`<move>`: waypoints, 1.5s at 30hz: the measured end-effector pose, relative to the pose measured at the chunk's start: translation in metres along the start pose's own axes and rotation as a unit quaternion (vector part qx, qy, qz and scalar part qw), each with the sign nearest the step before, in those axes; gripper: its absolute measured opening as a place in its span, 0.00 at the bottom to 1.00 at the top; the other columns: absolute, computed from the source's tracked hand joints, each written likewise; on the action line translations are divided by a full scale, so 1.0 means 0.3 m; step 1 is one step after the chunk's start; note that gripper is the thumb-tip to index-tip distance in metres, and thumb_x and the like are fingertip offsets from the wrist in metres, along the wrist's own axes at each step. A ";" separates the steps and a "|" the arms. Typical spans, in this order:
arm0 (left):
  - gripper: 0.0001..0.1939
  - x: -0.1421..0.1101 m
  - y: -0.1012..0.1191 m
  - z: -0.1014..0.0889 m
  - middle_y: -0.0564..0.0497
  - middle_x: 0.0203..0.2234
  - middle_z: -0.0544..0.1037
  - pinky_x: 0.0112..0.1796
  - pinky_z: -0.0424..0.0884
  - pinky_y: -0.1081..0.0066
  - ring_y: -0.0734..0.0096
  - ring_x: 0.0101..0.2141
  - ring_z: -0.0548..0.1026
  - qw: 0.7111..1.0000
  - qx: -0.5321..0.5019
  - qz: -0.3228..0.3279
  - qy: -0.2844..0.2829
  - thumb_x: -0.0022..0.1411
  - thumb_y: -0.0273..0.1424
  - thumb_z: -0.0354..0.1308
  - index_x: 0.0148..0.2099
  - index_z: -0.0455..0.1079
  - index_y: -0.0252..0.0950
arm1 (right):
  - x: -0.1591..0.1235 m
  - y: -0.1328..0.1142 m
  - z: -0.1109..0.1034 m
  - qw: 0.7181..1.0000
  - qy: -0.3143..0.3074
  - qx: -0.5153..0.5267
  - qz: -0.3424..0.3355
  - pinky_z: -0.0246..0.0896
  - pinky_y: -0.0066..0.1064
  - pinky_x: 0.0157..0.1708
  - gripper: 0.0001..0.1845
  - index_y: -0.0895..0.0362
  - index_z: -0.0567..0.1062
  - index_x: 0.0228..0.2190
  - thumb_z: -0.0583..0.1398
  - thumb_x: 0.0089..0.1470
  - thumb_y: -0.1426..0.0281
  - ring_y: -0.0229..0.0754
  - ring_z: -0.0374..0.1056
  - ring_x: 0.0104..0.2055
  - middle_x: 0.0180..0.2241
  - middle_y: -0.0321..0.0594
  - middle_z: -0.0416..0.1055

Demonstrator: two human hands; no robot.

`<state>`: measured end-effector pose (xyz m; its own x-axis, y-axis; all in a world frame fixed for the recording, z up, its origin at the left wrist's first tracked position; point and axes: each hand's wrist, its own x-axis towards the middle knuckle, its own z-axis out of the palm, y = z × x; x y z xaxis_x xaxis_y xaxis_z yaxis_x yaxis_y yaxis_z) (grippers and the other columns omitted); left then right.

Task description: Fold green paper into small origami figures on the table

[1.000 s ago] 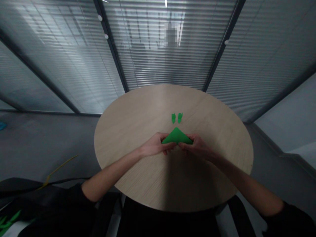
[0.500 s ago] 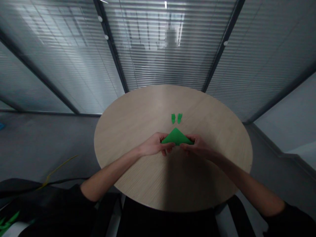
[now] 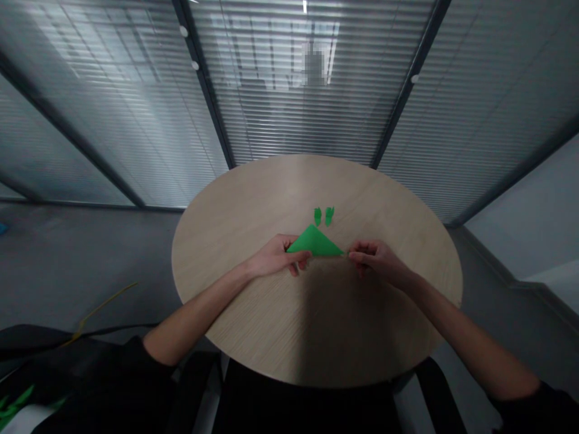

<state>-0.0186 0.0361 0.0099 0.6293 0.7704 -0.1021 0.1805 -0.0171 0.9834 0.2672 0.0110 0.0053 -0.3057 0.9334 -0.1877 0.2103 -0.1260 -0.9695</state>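
A green paper (image 3: 315, 242), folded into a triangle, is held just above the table with its peak pointing away from me. My left hand (image 3: 283, 254) grips its left corner, thumb on top and other fingers underneath. Just off the paper's right corner is my right hand (image 3: 368, 258), its thumb and fingers curled close together. I see nothing between them, and a slight gap seems to part them from the paper. Beyond the triangle, two small green pieces (image 3: 317, 216) lie side by side, their exact kind too small to make out.
The round wooden table (image 3: 244, 205) spans the middle of the view. Glass panels with blinds (image 3: 289, 120) stand behind it. A yellow strip (image 3: 104, 307) hangs at the lower left, near dark cloth and green leaf-like shapes (image 3: 18, 404).
My right hand has let go of the paper's right corner and drawn off to the right. My left hand has shifted slightly left and away from me, carrying the triangle.
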 end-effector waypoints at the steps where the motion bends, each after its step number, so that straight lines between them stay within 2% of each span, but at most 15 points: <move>1: 0.11 0.000 0.000 0.001 0.53 0.24 0.76 0.22 0.72 0.78 0.78 0.20 0.74 1.000 -0.001 0.000 0.001 0.63 0.35 0.62 0.36 0.70 0.32 | 0.000 0.002 -0.006 1.000 0.007 0.003 -0.001 0.60 0.26 0.22 0.18 0.57 0.71 0.27 0.68 0.47 0.56 0.33 0.63 0.20 0.21 0.30 0.67; 5: 0.10 -0.003 0.005 0.010 0.53 0.24 0.77 0.23 0.72 0.78 0.78 0.21 0.74 1.000 0.006 -0.005 -0.005 0.64 0.35 0.61 0.38 0.71 0.31 | 0.000 -0.007 0.005 1.000 0.005 0.010 -0.002 0.62 0.26 0.23 0.18 0.57 0.73 0.34 0.67 0.50 0.56 0.33 0.66 0.22 0.24 0.31 0.69; 9: 0.11 -0.003 0.003 0.022 0.52 0.25 0.77 0.23 0.73 0.79 0.78 0.22 0.75 1.000 0.013 0.001 -0.024 0.64 0.35 0.62 0.42 0.72 0.31 | 0.003 -0.028 0.066 0.998 -0.060 -0.030 -0.003 0.60 0.26 0.22 0.23 0.57 0.75 0.44 0.66 0.52 0.55 0.34 0.67 0.23 0.27 0.34 0.71; 11: 0.11 -0.002 0.000 0.025 0.52 0.25 0.77 0.23 0.73 0.79 0.78 0.22 0.75 0.999 0.018 0.003 -0.032 0.64 0.35 0.62 0.42 0.72 0.31 | 0.008 -0.028 0.096 0.995 -0.091 -0.049 -0.002 0.57 0.25 0.20 0.24 0.57 0.75 0.45 0.67 0.51 0.55 0.35 0.66 0.23 0.26 0.34 0.71; 13: 0.11 -0.003 -0.001 0.027 0.52 0.25 0.77 0.23 0.73 0.78 0.77 0.22 0.75 0.999 0.025 0.002 -0.037 0.64 0.35 0.62 0.42 0.72 0.30 | 0.014 -0.021 0.114 0.993 -0.098 -0.071 0.001 0.54 0.25 0.19 0.22 0.58 0.76 0.42 0.67 0.52 0.55 0.34 0.64 0.22 0.24 0.34 0.71; 16: 0.12 -0.004 0.000 0.027 0.52 0.25 0.77 0.23 0.73 0.77 0.77 0.22 0.75 0.999 0.033 0.000 -0.039 0.64 0.36 0.61 0.43 0.73 0.30 | 0.019 -0.009 0.119 0.994 -0.087 -0.072 -0.003 0.52 0.24 0.18 0.19 0.59 0.76 0.39 0.65 0.53 0.57 0.33 0.63 0.21 0.23 0.33 0.69; 20: 0.13 -0.005 0.000 0.022 0.51 0.26 0.77 0.23 0.73 0.77 0.77 0.22 0.75 0.999 0.029 0.005 -0.037 0.64 0.36 0.62 0.43 0.73 0.30 | 0.013 -0.008 0.102 0.997 -0.052 -0.048 -0.014 0.56 0.25 0.21 0.16 0.58 0.76 0.37 0.65 0.52 0.59 0.33 0.63 0.22 0.24 0.33 0.69; 26: 0.13 -0.003 -0.006 0.016 0.51 0.26 0.77 0.23 0.72 0.78 0.77 0.22 0.75 0.999 0.029 0.007 -0.031 0.64 0.37 0.62 0.43 0.73 0.31 | -0.010 -0.027 0.076 1.000 -0.010 0.001 0.017 0.56 0.25 0.21 0.15 0.56 0.72 0.29 0.67 0.47 0.59 0.33 0.62 0.21 0.22 0.29 0.66; 32: 0.12 -0.008 -0.003 0.014 0.52 0.25 0.77 0.23 0.73 0.78 0.77 0.22 0.75 0.999 0.032 0.000 -0.026 0.64 0.36 0.61 0.42 0.72 0.31 | -0.007 -0.005 0.036 0.999 -0.010 0.040 0.025 0.55 0.25 0.21 0.14 0.56 0.71 0.29 0.68 0.45 0.61 0.32 0.62 0.21 0.21 0.29 0.66; 37: 0.11 -0.007 -0.004 0.008 0.52 0.25 0.77 0.23 0.73 0.79 0.78 0.21 0.75 0.999 0.034 -0.004 -0.013 0.64 0.36 0.61 0.40 0.71 0.32 | 0.007 0.001 0.004 0.997 0.032 0.064 0.014 0.58 0.26 0.21 0.14 0.56 0.70 0.28 0.67 0.47 0.60 0.33 0.62 0.21 0.23 0.31 0.67; 40: 0.11 -0.007 0.004 0.013 0.52 0.25 0.77 0.23 0.73 0.78 0.77 0.22 0.75 0.999 0.031 -0.012 -0.027 0.64 0.36 0.62 0.41 0.71 0.32 | 0.011 -0.021 0.026 0.999 0.027 0.039 -0.001 0.64 0.28 0.25 0.17 0.57 0.73 0.31 0.66 0.51 0.55 0.34 0.66 0.25 0.28 0.35 0.71; 43: 0.12 -0.007 0.007 0.020 0.52 0.25 0.77 0.24 0.73 0.78 0.77 0.22 0.75 0.999 0.034 -0.012 -0.035 0.64 0.37 0.61 0.42 0.72 0.31 | 0.018 -0.042 0.077 1.000 -0.014 -0.003 -0.024 0.68 0.29 0.28 0.21 0.55 0.76 0.42 0.65 0.53 0.54 0.36 0.70 0.30 0.39 0.41 0.75; 45: 0.13 -0.007 0.003 0.022 0.52 0.25 0.76 0.24 0.73 0.77 0.77 0.23 0.74 0.998 0.038 -0.008 -0.040 0.64 0.38 0.62 0.42 0.73 0.31 | 0.027 -0.044 0.111 0.997 -0.037 -0.043 -0.058 0.65 0.28 0.27 0.20 0.56 0.77 0.41 0.65 0.54 0.54 0.36 0.68 0.28 0.37 0.40 0.75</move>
<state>-0.0146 0.0303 0.0100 0.6832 0.7182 -0.1320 0.2462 -0.0563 0.9676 0.2310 0.0089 0.0114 -0.3999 0.9122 -0.0891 0.2471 0.0137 -0.9689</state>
